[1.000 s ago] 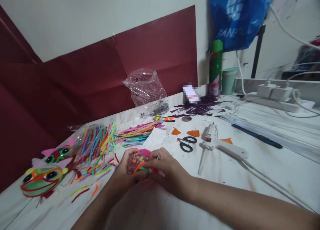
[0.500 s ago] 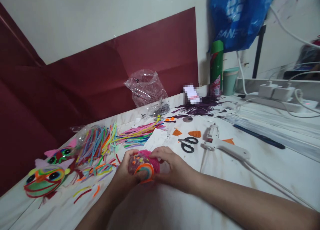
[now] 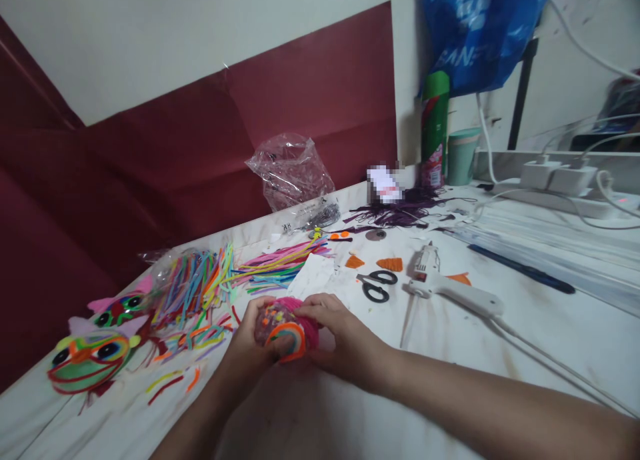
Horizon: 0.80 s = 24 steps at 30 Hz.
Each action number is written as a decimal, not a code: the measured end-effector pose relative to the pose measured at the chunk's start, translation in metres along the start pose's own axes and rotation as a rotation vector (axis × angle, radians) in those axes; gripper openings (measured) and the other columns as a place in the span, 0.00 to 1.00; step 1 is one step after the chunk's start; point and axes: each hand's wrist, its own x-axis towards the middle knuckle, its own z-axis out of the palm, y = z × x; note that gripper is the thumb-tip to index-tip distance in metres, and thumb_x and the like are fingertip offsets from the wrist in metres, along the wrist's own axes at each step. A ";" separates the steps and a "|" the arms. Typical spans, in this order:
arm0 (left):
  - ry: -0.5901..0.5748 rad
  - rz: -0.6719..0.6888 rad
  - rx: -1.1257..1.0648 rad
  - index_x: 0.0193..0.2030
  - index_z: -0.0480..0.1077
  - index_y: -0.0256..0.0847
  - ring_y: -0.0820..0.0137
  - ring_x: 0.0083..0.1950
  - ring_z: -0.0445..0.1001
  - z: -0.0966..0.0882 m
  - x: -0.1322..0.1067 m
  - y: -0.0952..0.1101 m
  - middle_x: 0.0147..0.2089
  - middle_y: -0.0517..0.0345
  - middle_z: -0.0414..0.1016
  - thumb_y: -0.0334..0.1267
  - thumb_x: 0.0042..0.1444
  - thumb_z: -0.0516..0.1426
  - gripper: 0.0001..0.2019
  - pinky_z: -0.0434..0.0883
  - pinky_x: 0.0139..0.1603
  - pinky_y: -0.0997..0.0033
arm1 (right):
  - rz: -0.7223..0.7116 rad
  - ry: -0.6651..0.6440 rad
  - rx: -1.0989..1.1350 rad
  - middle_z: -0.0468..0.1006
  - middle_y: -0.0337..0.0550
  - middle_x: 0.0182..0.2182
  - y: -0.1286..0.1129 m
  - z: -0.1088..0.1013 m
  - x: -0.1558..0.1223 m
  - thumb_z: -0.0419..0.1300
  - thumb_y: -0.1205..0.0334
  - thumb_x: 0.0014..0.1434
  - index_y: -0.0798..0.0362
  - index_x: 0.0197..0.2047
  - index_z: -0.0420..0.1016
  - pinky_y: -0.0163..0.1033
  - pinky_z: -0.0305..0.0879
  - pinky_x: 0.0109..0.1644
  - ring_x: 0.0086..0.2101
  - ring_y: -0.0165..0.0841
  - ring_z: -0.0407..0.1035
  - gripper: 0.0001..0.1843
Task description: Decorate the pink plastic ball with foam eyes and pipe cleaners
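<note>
Between both hands, above the near part of the table, is a rounded pink craft piece [image 3: 309,325] with small orange and yellow bits on it and a rainbow arc edged in orange. My left hand [image 3: 253,337] is closed around its left side, the thumb across the arc. My right hand [image 3: 337,333] grips the pink right side with thumb and fingers; part of the piece is hidden behind them. Beyond my right hand lie black-handled scissors [image 3: 377,285], two orange pieces [image 3: 389,265] and a white glue gun [image 3: 453,292].
Two colourful animal-face crafts [image 3: 90,363] sit at the left, near bundles of pipe cleaners [image 3: 193,283]. Purple threads [image 3: 395,210], a clear plastic bag [image 3: 293,173], a green spray can [image 3: 435,130] and a cup [image 3: 462,157] stand at the back. A power strip [image 3: 575,197] lies at right.
The view has shifted slightly. Both hands keep hold of the pink craft piece, which has turned a little, with the fingers of my right hand slightly farther over it.
</note>
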 end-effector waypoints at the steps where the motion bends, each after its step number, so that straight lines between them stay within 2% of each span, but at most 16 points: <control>1: -0.005 -0.003 -0.003 0.47 0.61 0.43 0.62 0.38 0.74 -0.001 0.000 -0.001 0.38 0.57 0.73 0.42 0.33 0.67 0.32 0.70 0.36 0.67 | 0.000 -0.002 0.012 0.73 0.48 0.42 0.000 -0.002 0.001 0.67 0.67 0.48 0.52 0.48 0.74 0.47 0.68 0.48 0.44 0.40 0.67 0.22; 4: -0.015 -0.002 -0.002 0.47 0.61 0.43 0.62 0.38 0.74 -0.003 0.000 -0.003 0.38 0.57 0.74 0.42 0.33 0.67 0.32 0.70 0.38 0.66 | 0.045 0.013 0.042 0.74 0.46 0.42 -0.001 -0.010 0.004 0.64 0.71 0.49 0.51 0.48 0.74 0.44 0.69 0.46 0.43 0.38 0.68 0.21; 8: -0.028 0.031 -0.004 0.47 0.62 0.42 0.62 0.38 0.75 -0.005 0.001 -0.006 0.38 0.56 0.74 0.46 0.34 0.68 0.32 0.70 0.39 0.66 | 0.117 0.097 0.048 0.73 0.47 0.41 0.002 -0.023 0.009 0.60 0.70 0.52 0.54 0.46 0.74 0.42 0.69 0.42 0.39 0.34 0.69 0.16; 12: -0.039 0.034 -0.042 0.48 0.62 0.42 0.60 0.39 0.75 -0.007 0.003 -0.009 0.39 0.55 0.75 0.49 0.33 0.68 0.34 0.71 0.40 0.64 | 0.024 0.081 0.003 0.74 0.46 0.38 0.001 -0.023 0.008 0.62 0.71 0.49 0.54 0.43 0.75 0.41 0.68 0.41 0.40 0.35 0.68 0.15; 14: -0.044 0.032 -0.050 0.48 0.61 0.42 0.59 0.40 0.75 -0.009 0.004 -0.010 0.39 0.55 0.75 0.49 0.33 0.68 0.35 0.71 0.40 0.63 | 0.046 0.068 -0.036 0.74 0.43 0.33 -0.003 -0.018 0.005 0.62 0.71 0.49 0.54 0.37 0.75 0.38 0.66 0.37 0.35 0.33 0.67 0.10; 16: -0.045 0.040 -0.044 0.48 0.61 0.42 0.59 0.40 0.75 -0.010 0.005 -0.011 0.39 0.54 0.75 0.50 0.33 0.68 0.35 0.71 0.41 0.63 | 0.168 0.037 -0.030 0.71 0.36 0.25 -0.008 -0.013 0.003 0.62 0.70 0.50 0.54 0.29 0.74 0.33 0.61 0.30 0.27 0.28 0.63 0.02; 20: -0.023 0.063 0.020 0.50 0.61 0.41 0.59 0.40 0.74 -0.010 0.004 -0.013 0.41 0.53 0.74 0.50 0.34 0.68 0.36 0.70 0.41 0.63 | 0.459 -0.072 0.169 0.63 0.29 0.16 -0.018 -0.004 0.002 0.61 0.70 0.51 0.55 0.23 0.71 0.29 0.50 0.23 0.20 0.23 0.54 0.06; 24: 0.010 0.078 0.057 0.50 0.61 0.41 0.58 0.41 0.74 -0.007 0.002 -0.013 0.42 0.52 0.73 0.48 0.34 0.68 0.35 0.71 0.41 0.63 | 0.633 -0.100 0.354 0.61 0.26 0.14 -0.021 0.001 0.003 0.60 0.70 0.50 0.54 0.23 0.69 0.28 0.46 0.19 0.16 0.21 0.51 0.07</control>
